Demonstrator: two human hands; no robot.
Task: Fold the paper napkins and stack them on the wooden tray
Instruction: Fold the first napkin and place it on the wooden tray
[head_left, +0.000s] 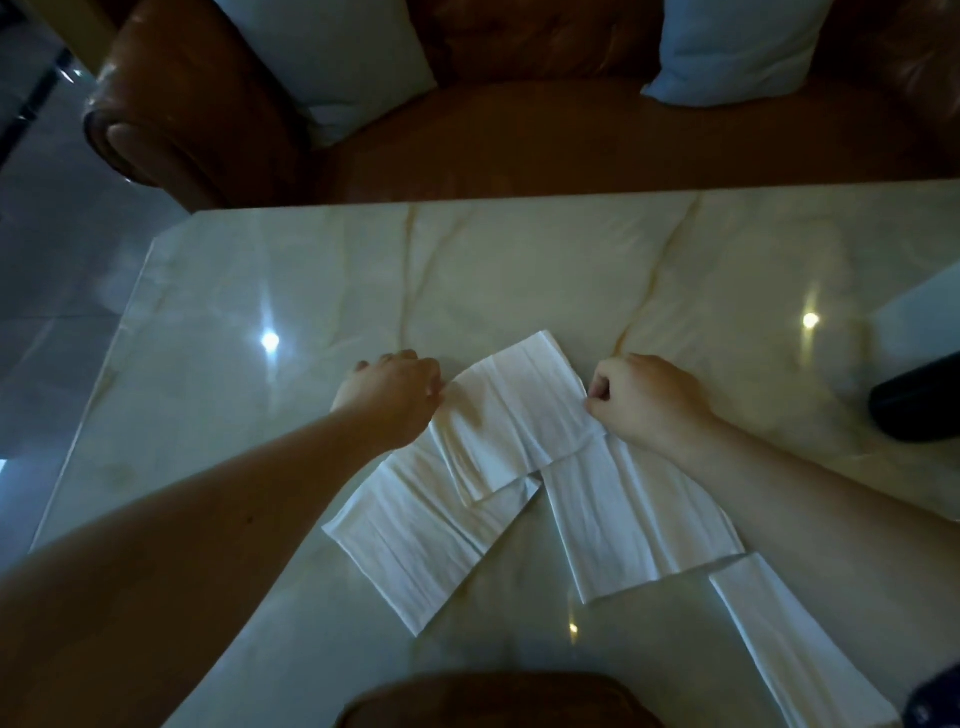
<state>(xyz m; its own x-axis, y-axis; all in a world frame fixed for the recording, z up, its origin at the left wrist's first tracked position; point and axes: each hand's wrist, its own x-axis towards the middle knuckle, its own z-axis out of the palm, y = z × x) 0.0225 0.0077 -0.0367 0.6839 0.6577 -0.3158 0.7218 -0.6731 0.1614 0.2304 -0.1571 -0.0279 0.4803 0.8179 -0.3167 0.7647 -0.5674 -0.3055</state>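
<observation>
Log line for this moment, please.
step: folding | left hand and right hand: pinching top napkin | other napkins: flat on table | tray: not visible

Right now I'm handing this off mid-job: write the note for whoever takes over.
Left hand and right hand each pinch a side edge of the top napkin, which lies on the marble table.
Three more napkins lie flat: left napkin, middle napkin, right napkin.
Done: no finished fold or stack is visible.
Left: fold all four and stack them; the wooden tray is not in view.
</observation>
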